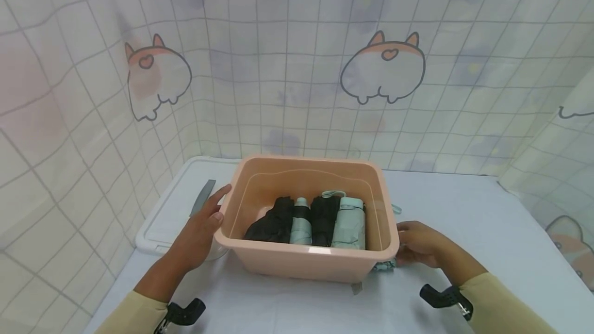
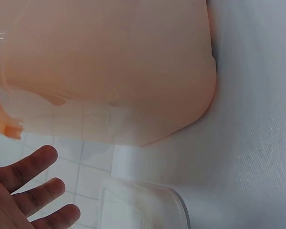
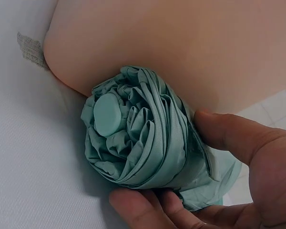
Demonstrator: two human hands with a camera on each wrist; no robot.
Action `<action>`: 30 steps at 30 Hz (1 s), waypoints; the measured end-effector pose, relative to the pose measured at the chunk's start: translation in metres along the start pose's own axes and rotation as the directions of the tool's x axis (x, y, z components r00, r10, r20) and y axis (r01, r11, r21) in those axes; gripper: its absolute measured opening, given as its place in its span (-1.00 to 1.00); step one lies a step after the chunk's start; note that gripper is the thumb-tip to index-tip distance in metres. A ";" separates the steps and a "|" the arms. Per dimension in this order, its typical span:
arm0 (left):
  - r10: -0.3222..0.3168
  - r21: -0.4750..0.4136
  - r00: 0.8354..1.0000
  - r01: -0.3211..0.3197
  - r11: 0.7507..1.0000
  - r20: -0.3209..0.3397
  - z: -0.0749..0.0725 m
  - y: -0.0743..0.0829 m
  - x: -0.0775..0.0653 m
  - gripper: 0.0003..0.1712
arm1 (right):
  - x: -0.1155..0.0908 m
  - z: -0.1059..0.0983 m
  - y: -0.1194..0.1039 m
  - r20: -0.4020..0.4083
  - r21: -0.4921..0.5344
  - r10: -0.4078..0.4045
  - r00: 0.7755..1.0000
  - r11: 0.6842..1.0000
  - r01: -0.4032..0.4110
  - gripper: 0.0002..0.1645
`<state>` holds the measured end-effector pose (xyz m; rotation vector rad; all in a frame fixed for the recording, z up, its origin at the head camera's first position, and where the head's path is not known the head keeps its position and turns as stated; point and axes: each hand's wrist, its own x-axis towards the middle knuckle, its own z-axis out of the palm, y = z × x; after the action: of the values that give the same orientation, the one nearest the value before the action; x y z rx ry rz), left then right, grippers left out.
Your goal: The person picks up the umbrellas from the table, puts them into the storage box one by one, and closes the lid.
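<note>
A peach plastic tub (image 1: 301, 264) stands on the white table. Inside it, side by side, lie black folded umbrellas (image 1: 274, 224) and pale green ones (image 1: 350, 226). At the tub's left end is my left hand (image 1: 199, 233), near the rim; in the left wrist view its visible fingers stretch out with nothing held. My right hand (image 1: 419, 245) holds a rolled teal umbrella (image 3: 138, 129) just outside the tub's right wall, thumb on one side and fingers beneath. The umbrella's round end cap (image 3: 107, 114) faces the right wrist camera; the tub hides most of the umbrella from the head view.
A white lid or board (image 1: 174, 210) lies behind my left hand, with a grey strip-like object (image 1: 202, 197) on it. A whitish container (image 2: 148, 205) sits beside the tub's left end. Near the tub's front right corner is a small grey fabric tab (image 1: 356, 288). Tile-patterned curtains (image 1: 297, 66) enclose the table.
</note>
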<state>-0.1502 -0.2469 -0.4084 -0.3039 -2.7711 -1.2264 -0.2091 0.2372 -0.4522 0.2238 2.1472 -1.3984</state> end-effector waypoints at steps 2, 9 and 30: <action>0.001 -0.003 1.000 -0.001 1.000 0.000 0.000 0.001 0.000 -0.35 | 0.000 0.001 -0.001 -0.006 -0.014 0.004 1.000 1.000 -0.004 -0.13; 0.010 -0.002 1.000 -0.010 1.000 -0.005 0.000 0.002 -0.002 -0.36 | 0.001 0.001 -0.002 -0.003 -0.010 0.009 1.000 1.000 -0.009 -0.07; 0.022 -0.009 1.000 -0.022 1.000 -0.009 -0.001 0.002 -0.002 -0.36 | 0.003 0.002 -0.001 0.015 -0.035 0.008 1.000 0.999 -0.008 -0.12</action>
<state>-0.1481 -0.2465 -0.4071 -0.3277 -2.7486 -1.2322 -0.2112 0.2348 -0.4534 0.2072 2.1545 -1.3524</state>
